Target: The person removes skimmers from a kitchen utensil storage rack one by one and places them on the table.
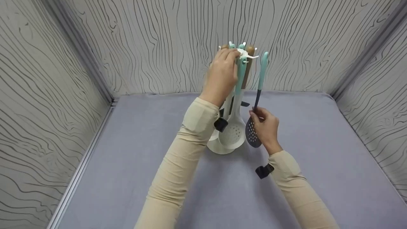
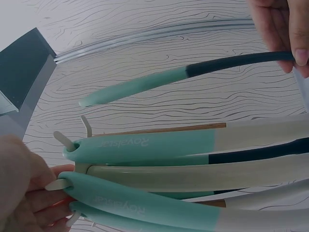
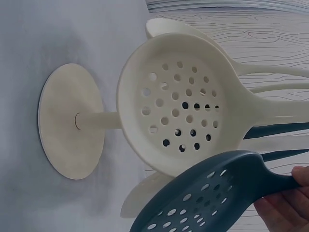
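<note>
A white utensil stand holds several hanging utensils, among them a white skimmer with a mint handle. My left hand grips the top of the stand, its fingers among the white hooks. To the right of the stand, my right hand pinches a dark skimmer by the neck just above its perforated head. This skimmer stands nearly upright, its mint handle pointing up, apart from the hooks. Part of the stand is hidden behind my left arm and the utensils.
The stand is on a table covered with grey-purple cloth. Wood-grain patterned panels rise behind and at both sides. A brown handle and other mint handles hang close together around the stand.
</note>
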Demonstrator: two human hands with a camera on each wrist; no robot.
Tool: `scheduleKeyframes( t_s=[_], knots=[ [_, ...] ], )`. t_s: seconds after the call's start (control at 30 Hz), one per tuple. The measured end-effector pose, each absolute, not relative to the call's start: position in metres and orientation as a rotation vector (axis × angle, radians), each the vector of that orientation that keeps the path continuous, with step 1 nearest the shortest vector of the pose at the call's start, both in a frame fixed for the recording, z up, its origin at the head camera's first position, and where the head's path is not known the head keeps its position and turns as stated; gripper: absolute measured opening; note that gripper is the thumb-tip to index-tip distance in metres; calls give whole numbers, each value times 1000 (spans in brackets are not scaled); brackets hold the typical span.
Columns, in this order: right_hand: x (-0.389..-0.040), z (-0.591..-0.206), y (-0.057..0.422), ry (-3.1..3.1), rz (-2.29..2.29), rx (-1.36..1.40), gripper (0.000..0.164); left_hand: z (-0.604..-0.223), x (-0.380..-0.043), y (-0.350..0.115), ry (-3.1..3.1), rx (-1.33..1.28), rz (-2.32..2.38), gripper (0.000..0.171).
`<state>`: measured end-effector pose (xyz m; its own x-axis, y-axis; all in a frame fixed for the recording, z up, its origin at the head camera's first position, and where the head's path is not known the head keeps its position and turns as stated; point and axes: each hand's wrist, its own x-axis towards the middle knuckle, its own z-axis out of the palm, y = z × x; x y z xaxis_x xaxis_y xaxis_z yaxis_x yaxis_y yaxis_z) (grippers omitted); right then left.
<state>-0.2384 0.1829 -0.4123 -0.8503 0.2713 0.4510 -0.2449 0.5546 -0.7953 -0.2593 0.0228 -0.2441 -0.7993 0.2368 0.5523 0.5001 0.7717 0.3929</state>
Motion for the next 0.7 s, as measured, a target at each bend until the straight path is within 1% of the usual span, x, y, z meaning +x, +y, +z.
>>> scheduleKeyframes(
  t_s=[0.23,0.7],
  knots=[
    [-239,-419,186,-2259,1275,-51,18,-243,-260,22,-2511,-553,-728,31],
    [-238,-435,196,-2319,1259,-102,20,-245,-258,21,-2519,-569,-739,32]
  ],
)
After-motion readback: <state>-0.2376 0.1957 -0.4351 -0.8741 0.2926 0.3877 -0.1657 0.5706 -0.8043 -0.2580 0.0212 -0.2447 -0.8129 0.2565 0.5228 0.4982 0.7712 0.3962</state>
